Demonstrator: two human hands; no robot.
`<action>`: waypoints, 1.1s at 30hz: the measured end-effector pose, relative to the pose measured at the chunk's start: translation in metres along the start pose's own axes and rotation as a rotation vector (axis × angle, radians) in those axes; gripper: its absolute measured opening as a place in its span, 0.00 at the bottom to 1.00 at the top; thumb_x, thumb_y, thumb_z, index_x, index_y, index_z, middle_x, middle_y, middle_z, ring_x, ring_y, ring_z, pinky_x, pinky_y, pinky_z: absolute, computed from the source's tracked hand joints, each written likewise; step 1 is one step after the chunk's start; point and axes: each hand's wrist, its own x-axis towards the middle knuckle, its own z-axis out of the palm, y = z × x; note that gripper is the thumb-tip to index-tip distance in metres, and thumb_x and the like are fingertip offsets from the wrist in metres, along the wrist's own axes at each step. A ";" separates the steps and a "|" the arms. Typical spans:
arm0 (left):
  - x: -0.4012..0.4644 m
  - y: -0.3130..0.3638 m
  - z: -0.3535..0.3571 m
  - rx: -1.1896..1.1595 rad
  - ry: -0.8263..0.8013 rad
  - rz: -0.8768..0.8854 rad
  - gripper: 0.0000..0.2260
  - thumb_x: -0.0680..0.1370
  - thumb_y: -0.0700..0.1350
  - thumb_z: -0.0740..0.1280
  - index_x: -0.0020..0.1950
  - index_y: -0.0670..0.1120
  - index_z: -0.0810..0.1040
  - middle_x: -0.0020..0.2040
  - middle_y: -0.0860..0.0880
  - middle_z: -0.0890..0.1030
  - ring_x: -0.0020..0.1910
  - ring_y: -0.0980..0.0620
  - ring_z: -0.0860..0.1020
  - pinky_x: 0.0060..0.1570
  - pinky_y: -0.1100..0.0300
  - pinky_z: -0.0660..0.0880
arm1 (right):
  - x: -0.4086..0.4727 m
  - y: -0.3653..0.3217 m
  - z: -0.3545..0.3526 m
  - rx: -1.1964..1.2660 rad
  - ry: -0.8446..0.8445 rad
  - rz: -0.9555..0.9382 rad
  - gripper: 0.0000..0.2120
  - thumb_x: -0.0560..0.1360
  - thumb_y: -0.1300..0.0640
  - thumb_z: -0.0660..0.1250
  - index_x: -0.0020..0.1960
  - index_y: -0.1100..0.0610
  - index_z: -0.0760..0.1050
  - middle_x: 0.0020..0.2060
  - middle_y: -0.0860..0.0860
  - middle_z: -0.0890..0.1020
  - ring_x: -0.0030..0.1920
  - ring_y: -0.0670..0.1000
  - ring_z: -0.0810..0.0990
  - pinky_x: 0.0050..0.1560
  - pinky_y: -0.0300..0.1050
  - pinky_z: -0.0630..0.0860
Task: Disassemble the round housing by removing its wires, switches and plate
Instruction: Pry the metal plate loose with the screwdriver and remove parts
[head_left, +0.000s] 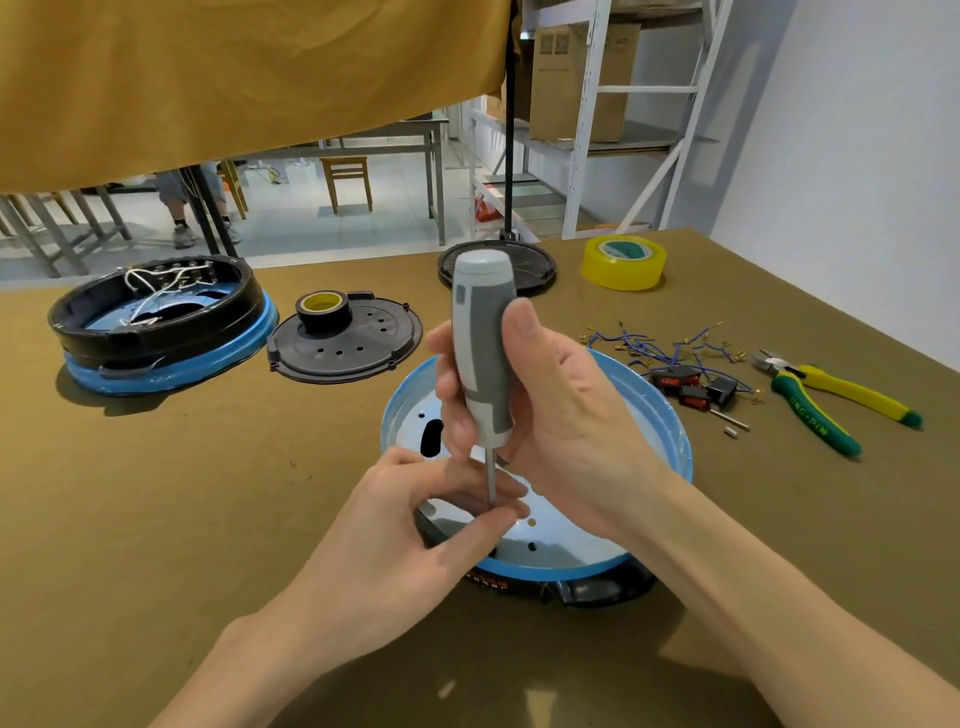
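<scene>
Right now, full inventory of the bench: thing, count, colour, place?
round housing: 1, blue rim, silver plate inside, front centre
second housing: 1, black and blue, white wires inside, far left
black cover plate: 1, left of centre
black tape roll: 1, on that cover plate
black round cover: 1, far centre
yellow tape roll: 1, far right
blue wires: loose bunch, right
rocker switches: several, black and red, right
pliers: 1, green and yellow, far right
screwdriver: 1, grey, upright over the plate
right hand: grips the screwdriver
left hand: fingertips at the screwdriver tip
</scene>
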 end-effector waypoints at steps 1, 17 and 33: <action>-0.001 -0.001 -0.002 -0.005 -0.034 0.005 0.11 0.75 0.65 0.65 0.56 0.70 0.81 0.49 0.69 0.84 0.57 0.60 0.77 0.53 0.56 0.71 | -0.001 0.000 0.001 -0.004 -0.025 0.015 0.26 0.79 0.40 0.58 0.58 0.61 0.78 0.40 0.54 0.78 0.33 0.52 0.75 0.39 0.45 0.75; -0.006 0.000 -0.016 0.259 -0.180 0.089 0.14 0.77 0.68 0.64 0.57 0.65 0.78 0.55 0.68 0.79 0.60 0.61 0.74 0.55 0.66 0.70 | 0.005 -0.010 -0.011 0.133 0.059 -0.105 0.23 0.79 0.42 0.59 0.63 0.58 0.74 0.40 0.54 0.78 0.33 0.49 0.72 0.35 0.41 0.70; -0.002 0.013 -0.020 0.425 -0.336 0.123 0.08 0.74 0.63 0.65 0.49 0.63 0.75 0.52 0.69 0.71 0.58 0.64 0.69 0.55 0.72 0.64 | 0.011 -0.009 -0.039 0.144 0.282 -0.047 0.25 0.80 0.41 0.59 0.64 0.61 0.75 0.36 0.53 0.77 0.31 0.48 0.71 0.33 0.41 0.68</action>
